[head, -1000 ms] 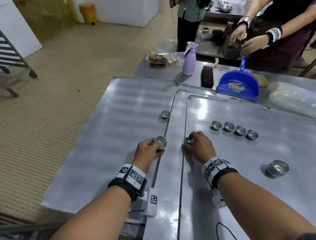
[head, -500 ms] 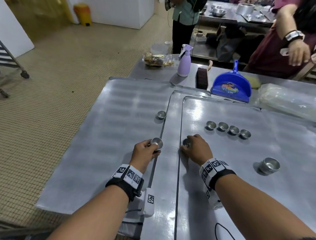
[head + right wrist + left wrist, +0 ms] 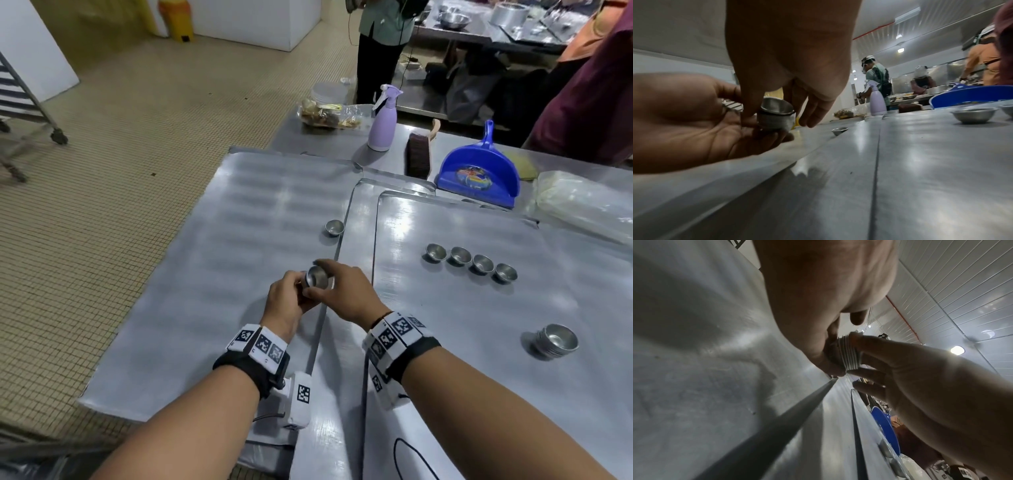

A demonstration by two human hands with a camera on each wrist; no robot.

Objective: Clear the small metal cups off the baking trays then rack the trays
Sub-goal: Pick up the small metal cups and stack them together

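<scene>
Both hands meet over the seam between two baking trays on the bench. The left hand (image 3: 287, 305) curls its fingers round a nested stack of small metal cups (image 3: 317, 277), held tilted and clear of the surface; the left wrist view shows the stack's many rims (image 3: 849, 353) pressed together. The right hand (image 3: 346, 294) reaches across from the right, its thumb and forefinger pinching the top cup of that stack, while its other fingers hang loosely extended below, as the right wrist view shows (image 3: 813, 113).

The left tray (image 3: 239, 257) carries a single cup (image 3: 334, 228) near its right edge, farther away than the hands. The right tray (image 3: 479, 377) carries a row of four cups (image 3: 471, 263) side by side in its middle, and a second short stack of cups (image 3: 556, 341) stands alone nearer, toward the right edge.

At the far end of the bench sit a lilac spray bottle (image 3: 383, 120), a brush (image 3: 418, 154) and a blue dustpan (image 3: 479, 171), with a clear bag of food (image 3: 329, 114) to the left of the bottle. A wheeled rack (image 3: 24, 113) stands on the tiled floor at far left. Other people stand beyond the bench.
</scene>
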